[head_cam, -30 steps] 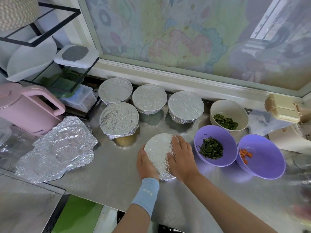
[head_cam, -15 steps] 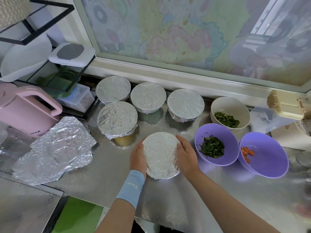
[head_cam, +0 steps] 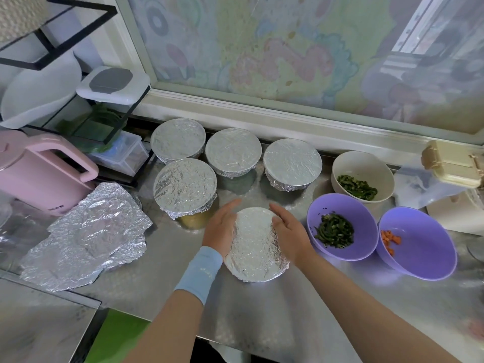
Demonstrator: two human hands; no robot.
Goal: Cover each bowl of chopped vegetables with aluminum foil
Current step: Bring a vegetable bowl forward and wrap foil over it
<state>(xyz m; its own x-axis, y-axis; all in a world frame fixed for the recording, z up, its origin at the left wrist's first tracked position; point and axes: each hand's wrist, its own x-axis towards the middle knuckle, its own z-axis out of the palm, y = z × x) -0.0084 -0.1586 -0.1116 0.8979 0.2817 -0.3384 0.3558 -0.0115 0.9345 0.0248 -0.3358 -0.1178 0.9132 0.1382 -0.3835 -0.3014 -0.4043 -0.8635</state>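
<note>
The bowl in hand [head_cam: 255, 244], already wrapped in foil, stands on the steel counter [head_cam: 262, 310], near the middle. The left hand [head_cam: 222, 229] lies against its left side and the right hand [head_cam: 290, 231] against its right side. Both have fingers extended and flat to the foil, and neither is curled round it. A light blue wristband [head_cam: 201, 271] sits on the left wrist.

Clearances:
- **Behind:** four more foil-covered bowls. Three stand in a row under the window ledge [head_cam: 178, 141] [head_cam: 233, 150] [head_cam: 292, 165], and one [head_cam: 184, 186] is just beside the left hand.
- **Right:** a purple bowl of chopped greens [head_cam: 314, 213] is just beside the right hand. A second purple bowl [head_cam: 424, 247], with carrot pieces, touches it or nearly so. A cream bowl of green strips [head_cam: 337, 169] stands behind them. All three are uncovered.
- **Left:** crumpled loose foil sheets [head_cam: 86, 231] lie in front of a pink kettle [head_cam: 39, 174].
- **Front:** bare counter runs to the front edge.

The counter is dimpled metal and reflective. A window with a faded patterned film [head_cam: 288, 48] runs along the back. A black wire rack [head_cam: 78, 100] holding containers stands at the back left.

There is small print on the kettle and a mark on the wristband. Neither can be read.
</note>
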